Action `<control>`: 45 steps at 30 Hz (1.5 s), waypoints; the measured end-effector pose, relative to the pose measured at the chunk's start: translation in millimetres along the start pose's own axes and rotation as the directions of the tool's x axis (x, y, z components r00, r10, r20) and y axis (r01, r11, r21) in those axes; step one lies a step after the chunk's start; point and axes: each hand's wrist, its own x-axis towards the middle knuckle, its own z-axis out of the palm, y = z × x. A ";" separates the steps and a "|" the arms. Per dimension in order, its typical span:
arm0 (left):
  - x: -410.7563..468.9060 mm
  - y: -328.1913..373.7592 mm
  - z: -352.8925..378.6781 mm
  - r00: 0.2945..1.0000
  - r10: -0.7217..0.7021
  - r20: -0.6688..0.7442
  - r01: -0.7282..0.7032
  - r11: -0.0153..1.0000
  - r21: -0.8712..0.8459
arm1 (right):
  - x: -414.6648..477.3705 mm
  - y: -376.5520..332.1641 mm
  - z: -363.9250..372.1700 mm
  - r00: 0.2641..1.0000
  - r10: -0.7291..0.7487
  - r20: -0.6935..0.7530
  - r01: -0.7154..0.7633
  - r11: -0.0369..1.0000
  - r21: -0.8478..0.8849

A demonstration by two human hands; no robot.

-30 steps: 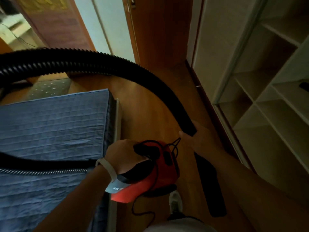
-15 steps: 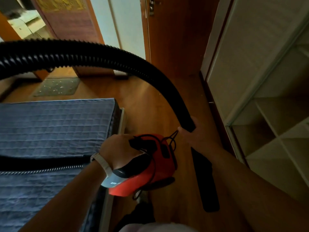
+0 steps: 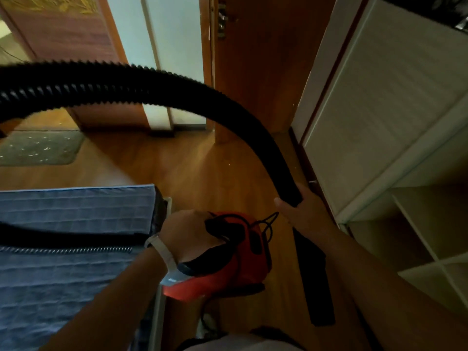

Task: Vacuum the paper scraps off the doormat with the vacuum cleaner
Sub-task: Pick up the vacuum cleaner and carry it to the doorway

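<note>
The red plastic vacuum cleaner is held by the left hand, fingers curled round its handle; the black ribbed hose is gripped by the right hand, fingers wrapped around it.

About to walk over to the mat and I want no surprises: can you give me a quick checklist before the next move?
1. Left hand grips vacuum cleaner handle: ok.
2. Right hand holds hose end: ok.
3. Paper scraps on doormat in sight: ok.
4. Nozzle at doormat: not ok, it points down near the person, far from the mat.
5. Power on: cannot tell.
6. Cord free: cannot tell.
</note>
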 end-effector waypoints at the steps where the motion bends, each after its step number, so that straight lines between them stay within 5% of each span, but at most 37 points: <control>1: 16.1 -6.3 -8.9 1.000 0.005 -0.005 -0.005 1.000 0.000 | 13.6 -4.7 3.2 1.000 -0.010 -0.014 0.010 1.000 0.002; 10: 152.8 -43.7 -49.4 0.998 -0.062 -0.016 0.063 0.997 0.047 | 152.7 -4.6 5.7 0.999 -0.010 -0.042 0.011 1.000 0.026; 20: 324.0 -54.5 -90.4 0.977 -0.215 -0.004 0.215 0.977 -0.004 | 377.8 -11.5 -19.7 0.995 -0.048 0.088 0.051 0.998 -0.028; 28: 417.3 -80.3 -134.4 0.946 -0.293 -0.139 0.277 0.953 -0.122 | 508.6 -37.8 -28.1 0.972 -0.158 0.175 0.161 0.987 -0.005; 38: 525.6 -169.5 -149.8 0.902 -0.406 -0.147 0.399 0.914 -0.078 | 623.8 -55.1 46.4 0.957 -0.152 0.246 0.162 0.986 -0.023; 45: 604.2 -260.8 -169.0 0.939 -0.334 -0.078 0.321 0.935 -0.149 | 734.0 -93.2 119.2 0.955 -0.132 0.266 0.161 0.983 -0.088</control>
